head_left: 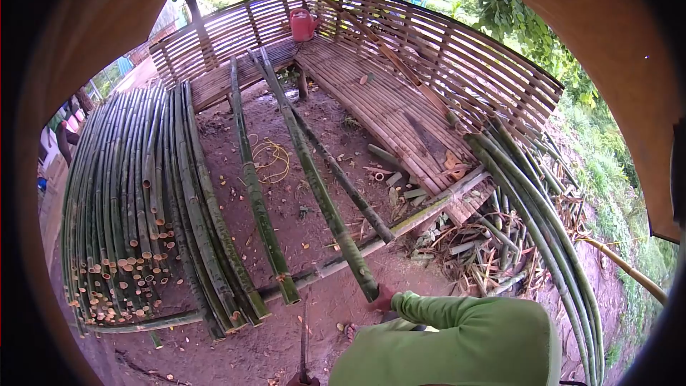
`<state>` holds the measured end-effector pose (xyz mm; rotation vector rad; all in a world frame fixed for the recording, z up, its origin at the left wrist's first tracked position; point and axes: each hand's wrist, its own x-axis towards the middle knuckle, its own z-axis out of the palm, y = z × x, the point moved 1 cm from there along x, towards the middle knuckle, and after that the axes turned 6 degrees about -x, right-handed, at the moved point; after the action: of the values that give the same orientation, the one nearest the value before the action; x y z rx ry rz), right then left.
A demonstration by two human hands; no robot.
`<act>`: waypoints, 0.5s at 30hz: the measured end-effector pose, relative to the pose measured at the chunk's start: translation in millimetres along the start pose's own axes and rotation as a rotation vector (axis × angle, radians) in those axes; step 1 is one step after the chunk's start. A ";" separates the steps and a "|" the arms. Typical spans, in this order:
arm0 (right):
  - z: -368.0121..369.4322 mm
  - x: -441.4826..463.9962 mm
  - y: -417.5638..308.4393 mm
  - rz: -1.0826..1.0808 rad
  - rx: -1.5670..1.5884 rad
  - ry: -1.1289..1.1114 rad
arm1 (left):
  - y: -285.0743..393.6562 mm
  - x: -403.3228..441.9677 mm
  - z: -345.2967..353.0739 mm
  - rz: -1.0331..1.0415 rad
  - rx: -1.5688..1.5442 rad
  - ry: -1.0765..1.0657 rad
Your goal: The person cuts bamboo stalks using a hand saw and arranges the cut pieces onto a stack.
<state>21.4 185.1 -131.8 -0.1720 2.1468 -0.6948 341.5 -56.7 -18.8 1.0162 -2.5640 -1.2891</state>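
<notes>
At the lower centre, my right hand (384, 298) is wrapped round the near end of a green bamboo pole (319, 199). This pole slopes up and away to the bamboo bench (375, 96). My left hand (304, 380), partly cut off by the bottom edge, is closed on the handle of a dark, long-bladed tool (304, 343), which points upward. A green sleeve (436, 309) covers my right arm. Beside the held pole lie another green pole (259, 204) and a shorter, darker one (346, 182). A crosswise bamboo support (325, 270) runs beneath their near ends.
Many bamboo poles (118, 171) lie in rows at left. Long poles (547, 218) curve down the right side near cut offcuts (500, 243). A red watering can (302, 25) stands on the bench. Yellow cord (275, 164) lies on the dirt.
</notes>
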 end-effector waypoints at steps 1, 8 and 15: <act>10.2 4.2 14.5 0.051 -0.122 0.096 | -12.2 -2.1 -0.1 -0.098 -0.147 -0.027; 5.9 10.1 38.4 0.304 -0.208 0.352 | -34.6 10.2 -6.2 -0.266 -0.887 -0.288; -30.2 13.1 50.6 0.261 -0.247 0.327 | 50.1 33.2 6.0 -0.011 -0.006 -0.116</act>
<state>-4.0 235.5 -153.3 0.0978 2.5071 -0.3203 287.6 -51.5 8.0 0.9831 -2.6401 -1.3971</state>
